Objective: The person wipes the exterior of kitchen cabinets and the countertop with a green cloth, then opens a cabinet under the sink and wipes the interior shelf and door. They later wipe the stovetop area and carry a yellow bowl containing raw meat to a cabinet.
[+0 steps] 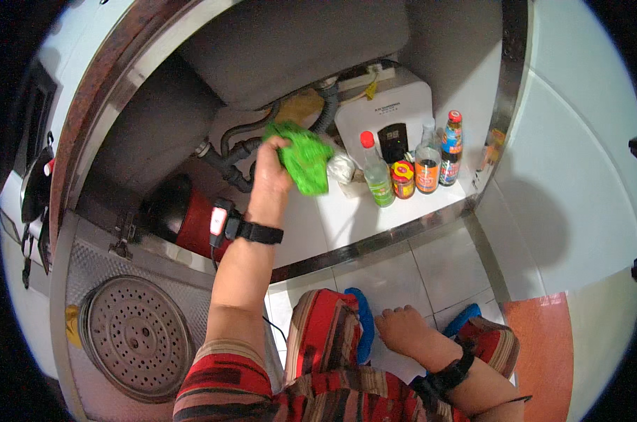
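Observation:
My left hand (274, 168) reaches into an under-sink cabinet and grips a bright green cloth (305, 161), slightly blurred. Just right of the cloth lies a crumpled white plastic bag (341, 169). On the white cabinet floor (302, 227) stand a clear glass bottle with a red cap (377, 176), a small red jar with a yellow-and-red lid (403, 180), a dark sauce bottle with an orange label (427, 171) and a taller red-capped sauce bottle (451, 153). My right hand (400, 328) hangs between my knees, its fingers curled, with nothing seen in it; its underside is hidden.
Behind the bottles stands a white water heater (384, 108). Grey drain pipes (234, 155) run behind my left hand. A red pot or bucket (200, 219) sits at the cabinet's left. Perforated metal steamer trays (139, 337) rest against the open left door. The right door (571, 174) is open.

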The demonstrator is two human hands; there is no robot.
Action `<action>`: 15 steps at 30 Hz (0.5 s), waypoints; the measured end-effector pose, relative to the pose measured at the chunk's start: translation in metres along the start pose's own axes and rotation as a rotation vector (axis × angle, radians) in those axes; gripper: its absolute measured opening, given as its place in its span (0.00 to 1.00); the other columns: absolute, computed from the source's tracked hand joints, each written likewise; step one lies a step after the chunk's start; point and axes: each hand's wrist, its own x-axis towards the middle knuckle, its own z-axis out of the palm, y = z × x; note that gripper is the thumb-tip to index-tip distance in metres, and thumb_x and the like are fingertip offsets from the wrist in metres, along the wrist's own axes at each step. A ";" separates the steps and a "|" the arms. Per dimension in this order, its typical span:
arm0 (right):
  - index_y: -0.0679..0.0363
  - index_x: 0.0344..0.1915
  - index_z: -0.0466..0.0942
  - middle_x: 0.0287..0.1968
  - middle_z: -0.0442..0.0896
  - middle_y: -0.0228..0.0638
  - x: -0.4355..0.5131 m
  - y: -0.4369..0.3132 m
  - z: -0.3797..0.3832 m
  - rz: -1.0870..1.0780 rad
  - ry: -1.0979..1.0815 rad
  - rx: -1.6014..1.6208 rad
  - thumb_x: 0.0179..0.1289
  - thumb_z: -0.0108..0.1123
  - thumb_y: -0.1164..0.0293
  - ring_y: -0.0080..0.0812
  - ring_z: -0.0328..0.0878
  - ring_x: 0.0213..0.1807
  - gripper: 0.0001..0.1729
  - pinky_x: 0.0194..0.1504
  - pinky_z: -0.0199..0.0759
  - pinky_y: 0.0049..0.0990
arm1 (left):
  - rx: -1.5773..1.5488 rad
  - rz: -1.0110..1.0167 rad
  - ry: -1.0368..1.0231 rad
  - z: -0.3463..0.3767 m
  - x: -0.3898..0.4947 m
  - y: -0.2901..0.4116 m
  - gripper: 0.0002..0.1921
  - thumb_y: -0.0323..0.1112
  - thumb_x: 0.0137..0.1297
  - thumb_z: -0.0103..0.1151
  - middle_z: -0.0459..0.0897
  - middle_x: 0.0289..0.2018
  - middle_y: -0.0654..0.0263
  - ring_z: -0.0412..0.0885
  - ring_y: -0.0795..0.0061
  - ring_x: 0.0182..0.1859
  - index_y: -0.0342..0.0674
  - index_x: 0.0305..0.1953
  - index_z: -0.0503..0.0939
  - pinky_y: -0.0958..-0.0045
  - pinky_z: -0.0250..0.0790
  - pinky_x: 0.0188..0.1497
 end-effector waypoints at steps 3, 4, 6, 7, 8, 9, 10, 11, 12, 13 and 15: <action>0.59 0.31 0.75 0.32 0.78 0.39 0.001 0.002 0.000 -0.004 -0.002 0.017 0.52 0.55 0.69 0.42 0.78 0.35 0.07 0.38 0.70 0.39 | -0.034 0.069 -0.073 0.032 0.005 0.018 0.15 0.31 0.54 0.46 0.76 0.40 0.51 0.76 0.57 0.44 0.29 0.42 0.70 0.57 0.69 0.53; 0.59 0.31 0.75 0.32 0.78 0.39 0.001 0.003 0.000 0.005 -0.012 0.034 0.52 0.55 0.70 0.41 0.78 0.35 0.07 0.38 0.69 0.38 | 0.038 0.033 -0.098 0.038 0.004 0.019 0.15 0.31 0.54 0.46 0.77 0.39 0.52 0.77 0.57 0.42 0.29 0.42 0.70 0.57 0.71 0.50; 0.59 0.31 0.75 0.32 0.78 0.39 0.000 0.003 -0.002 0.007 0.041 0.033 0.52 0.54 0.71 0.40 0.78 0.35 0.06 0.38 0.69 0.37 | 0.232 -0.004 -0.191 0.044 -0.001 0.009 0.15 0.30 0.53 0.46 0.78 0.37 0.52 0.79 0.57 0.39 0.29 0.42 0.71 0.58 0.75 0.45; 0.59 0.31 0.75 0.32 0.78 0.38 0.000 0.002 -0.004 0.003 0.047 0.016 0.51 0.54 0.71 0.40 0.78 0.35 0.06 0.38 0.69 0.37 | 0.353 -0.013 -0.260 0.042 -0.005 0.000 0.15 0.30 0.53 0.46 0.78 0.37 0.52 0.79 0.58 0.37 0.29 0.42 0.71 0.59 0.76 0.42; 0.59 0.31 0.75 0.32 0.78 0.38 0.000 0.002 -0.005 0.023 0.064 0.018 0.51 0.55 0.72 0.39 0.78 0.35 0.06 0.38 0.69 0.36 | 0.254 -0.090 -0.312 0.038 -0.009 -0.010 0.17 0.28 0.51 0.45 0.78 0.36 0.52 0.79 0.58 0.36 0.29 0.43 0.72 0.59 0.77 0.40; 0.59 0.31 0.75 0.33 0.78 0.38 0.000 0.001 -0.007 0.044 0.054 0.006 0.51 0.55 0.72 0.39 0.78 0.36 0.06 0.38 0.69 0.36 | 0.220 -0.135 -0.336 0.030 -0.012 -0.020 0.18 0.28 0.50 0.46 0.79 0.36 0.53 0.79 0.59 0.36 0.29 0.44 0.72 0.59 0.77 0.41; 0.59 0.32 0.75 0.33 0.78 0.38 -0.003 0.001 -0.008 0.052 0.026 -0.016 0.51 0.55 0.73 0.39 0.78 0.36 0.06 0.38 0.68 0.36 | 0.180 -0.179 -0.361 0.018 -0.017 -0.031 0.19 0.28 0.49 0.46 0.79 0.37 0.53 0.79 0.59 0.36 0.29 0.45 0.72 0.59 0.77 0.41; 0.59 0.33 0.75 0.34 0.78 0.38 -0.006 0.002 -0.010 0.071 0.012 0.001 0.51 0.56 0.73 0.39 0.77 0.37 0.07 0.38 0.68 0.36 | 0.114 -0.214 -0.444 0.003 -0.021 -0.039 0.20 0.28 0.48 0.46 0.79 0.37 0.53 0.79 0.59 0.36 0.29 0.46 0.71 0.58 0.77 0.41; 0.59 0.34 0.75 0.35 0.78 0.38 -0.007 0.005 -0.012 0.072 -0.007 -0.001 0.51 0.56 0.72 0.39 0.77 0.37 0.08 0.39 0.68 0.36 | 0.066 -0.282 -0.439 -0.015 -0.026 -0.049 0.22 0.28 0.46 0.47 0.79 0.37 0.54 0.79 0.59 0.36 0.31 0.48 0.71 0.59 0.77 0.42; 0.59 0.35 0.75 0.36 0.78 0.38 -0.008 0.005 -0.014 0.046 0.011 -0.023 0.51 0.57 0.72 0.39 0.77 0.38 0.09 0.39 0.68 0.36 | 0.112 -0.225 -0.297 -0.035 -0.030 -0.062 0.23 0.29 0.46 0.48 0.79 0.37 0.54 0.79 0.59 0.37 0.32 0.48 0.72 0.57 0.76 0.42; 0.60 0.38 0.74 0.37 0.77 0.38 -0.014 0.009 -0.016 0.065 -0.016 0.043 0.51 0.58 0.71 0.40 0.77 0.39 0.12 0.41 0.68 0.36 | 0.194 -0.310 -0.024 -0.084 -0.039 -0.085 0.21 0.33 0.50 0.52 0.79 0.38 0.55 0.79 0.59 0.38 0.34 0.48 0.72 0.56 0.75 0.43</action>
